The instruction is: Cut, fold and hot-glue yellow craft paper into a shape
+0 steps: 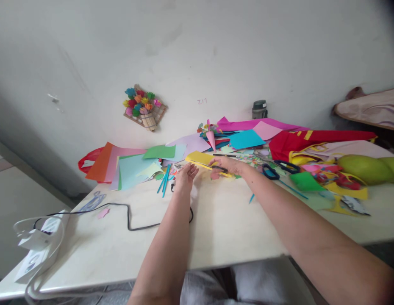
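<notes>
Centre frame, the yellow oblong paper sheet (200,157) slants lengthwise down rightward, just right of my left hand (185,176), whose pinch I can't tell. My right hand (228,164), nearer, curls around a slim dark handle (220,168).

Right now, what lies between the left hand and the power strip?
The head view shows blue sticks, black cable and a pink scrap lying on the table.

A bright yellow sheet of paper with straight edges (199,157) lies aslant over the pale table (212,228), partly hidden at right. Near its front edge is a dark-handled tool (220,168), mostly covered.
</notes>
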Available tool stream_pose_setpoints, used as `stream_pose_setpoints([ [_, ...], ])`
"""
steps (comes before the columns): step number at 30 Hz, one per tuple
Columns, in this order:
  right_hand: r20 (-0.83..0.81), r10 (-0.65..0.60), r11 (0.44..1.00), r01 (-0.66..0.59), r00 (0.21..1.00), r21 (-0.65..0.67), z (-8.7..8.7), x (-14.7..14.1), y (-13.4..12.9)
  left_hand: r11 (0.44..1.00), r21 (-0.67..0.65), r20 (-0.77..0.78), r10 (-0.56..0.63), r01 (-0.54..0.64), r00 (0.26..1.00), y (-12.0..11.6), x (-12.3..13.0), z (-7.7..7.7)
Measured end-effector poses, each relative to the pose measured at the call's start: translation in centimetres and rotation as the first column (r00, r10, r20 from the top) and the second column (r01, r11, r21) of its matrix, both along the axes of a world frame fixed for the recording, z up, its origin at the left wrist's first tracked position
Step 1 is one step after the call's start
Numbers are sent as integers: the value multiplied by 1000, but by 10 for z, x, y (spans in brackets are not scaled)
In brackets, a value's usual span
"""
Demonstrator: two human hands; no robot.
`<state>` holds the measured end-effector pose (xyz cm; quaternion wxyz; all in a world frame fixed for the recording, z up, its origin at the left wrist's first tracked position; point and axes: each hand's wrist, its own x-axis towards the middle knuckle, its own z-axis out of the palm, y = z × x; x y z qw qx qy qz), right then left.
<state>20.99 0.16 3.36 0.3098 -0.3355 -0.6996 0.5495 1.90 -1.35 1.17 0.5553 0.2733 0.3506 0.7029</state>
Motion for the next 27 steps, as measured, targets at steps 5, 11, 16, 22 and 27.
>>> stream_pose_setpoints([
  [5,10,-2,1000,2,1000,0,1,-1,-1,1000,31,-29,-3,4,1000,-2,0,-1],
  [11,6,9,1000,-9,1000,-17,0,-2,-1,1000,25,-20,-12,13,1000,-3,0,-2],
  [16,4,22,1000,-22,1000,-19,-1,-1,-1,999,37,-6,-22,22,1000,-3,1,-1],
  [22,0,32,999,-32,1000,-15,-4,-1,2,999,42,-28,-11,12,1000,-4,1,0],
  [27,-35,55,991,-59,998,-120,-9,-2,10,998,54,-55,-33,36,998,-4,1,0],
])
